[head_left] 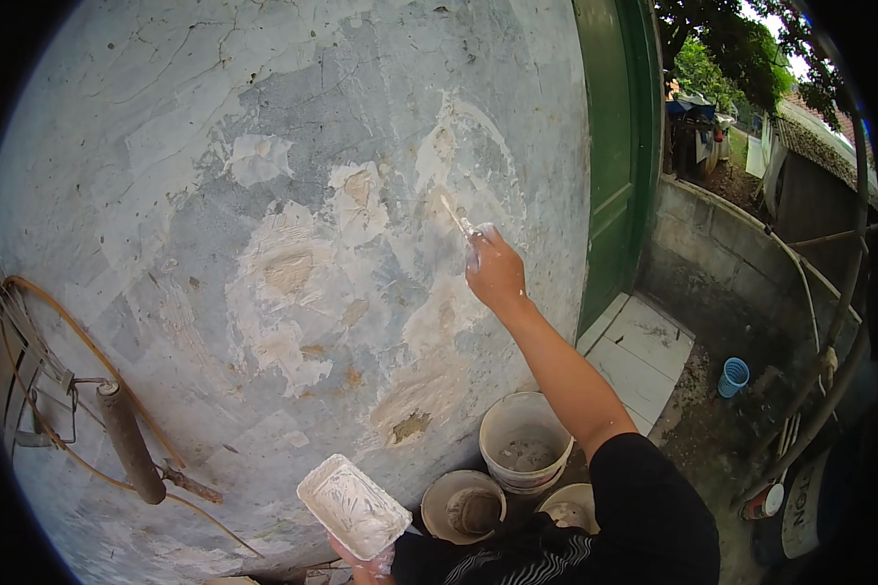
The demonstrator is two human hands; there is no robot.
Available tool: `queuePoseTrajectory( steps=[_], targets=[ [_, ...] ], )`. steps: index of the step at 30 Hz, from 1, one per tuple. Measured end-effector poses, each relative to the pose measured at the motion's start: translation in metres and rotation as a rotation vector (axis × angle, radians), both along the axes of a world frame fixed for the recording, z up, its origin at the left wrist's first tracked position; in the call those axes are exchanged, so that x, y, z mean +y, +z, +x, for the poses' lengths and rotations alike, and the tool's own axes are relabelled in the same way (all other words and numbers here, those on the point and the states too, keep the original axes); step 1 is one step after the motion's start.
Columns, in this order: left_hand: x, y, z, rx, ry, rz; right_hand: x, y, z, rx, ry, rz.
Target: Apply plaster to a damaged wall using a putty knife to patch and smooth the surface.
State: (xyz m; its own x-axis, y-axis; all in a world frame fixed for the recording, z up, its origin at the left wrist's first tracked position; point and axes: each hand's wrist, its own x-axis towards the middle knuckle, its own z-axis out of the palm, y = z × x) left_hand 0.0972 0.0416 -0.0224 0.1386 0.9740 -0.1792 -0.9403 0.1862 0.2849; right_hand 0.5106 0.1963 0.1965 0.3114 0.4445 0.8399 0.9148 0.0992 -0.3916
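Note:
My right hand (495, 268) is closed around a slim putty knife (453, 213) coated in white paste, and its tip meets the wall (380, 127). White smears cover the fingers. Around the tip, the grey-blue wall carries rough cream and white filler patches (293, 273). Low at the bottom, my left hand (366, 564) grips a shallow rectangular tray (354, 507) from beneath. White paste coats the tray's inside. Part of the left hand is hidden below the tray and by the black sleeve.
Several buckets (525, 444) stand against the wall's foot. A green door (610, 146) is at the right, above white tiles (639, 356). Farther right are a blue plastic basket (733, 377) and a low block wall (712, 239). A paint roller (132, 444) hangs at the left.

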Motion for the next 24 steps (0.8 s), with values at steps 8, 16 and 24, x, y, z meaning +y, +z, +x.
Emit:
queuePoseTrajectory(
  steps=[8, 16, 24],
  targets=[
    [-0.006, 0.009, 0.002, 0.016, 0.011, 0.025, 0.031, 0.006, -0.023, -0.045, -0.035, -0.071],
    [0.007, 0.002, 0.011, 0.133, 0.023, 0.062, -0.012, -0.036, -0.030, -0.093, 0.177, -0.093],
    [-0.008, 0.007, 0.003, 0.116, 0.031, 0.090, 0.019, -0.014, -0.014, 0.046, -0.039, 0.004]
  ],
)
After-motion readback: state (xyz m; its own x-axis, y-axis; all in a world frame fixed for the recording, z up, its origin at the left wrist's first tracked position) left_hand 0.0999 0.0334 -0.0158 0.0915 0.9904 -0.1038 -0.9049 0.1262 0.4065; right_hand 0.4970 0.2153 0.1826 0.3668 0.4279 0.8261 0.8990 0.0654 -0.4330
